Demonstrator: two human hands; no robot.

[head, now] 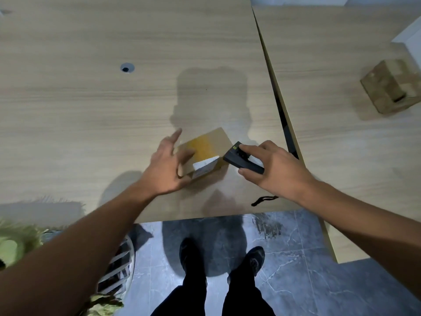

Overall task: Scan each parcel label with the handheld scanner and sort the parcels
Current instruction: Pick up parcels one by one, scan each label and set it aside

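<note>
The small brown cardboard parcel (205, 144) lies flat on the pale wood-grain table (91, 110), just below the middle of the frame and near the table's front edge. Its long axis runs from lower left to upper right. Its white printed label (206, 164) sits at the lower right corner of the top face, and that is the relation we watch: the label is on the side turned toward the scanner, not toward the holding hand. Our left hand (167, 166) steadies the parcel from the lower left, thumb hooked against the near corner and a finger laid across the top, while the index finger sticks out straight and free. Our right hand (273, 166) is curled round the dark grey handheld scanner (241, 158), thumb underneath and fingers over its back. The scanner's long axis slants from lower right to upper left, and its nose is just beside the label corner; we cannot tell whether they touch. We judge that the right hand is the nearer one and needs only to angle the nose onto the label. Well apart, at the upper right, a second brown cardboard box (387, 87) rests on the adjoining table (330, 65).
</note>
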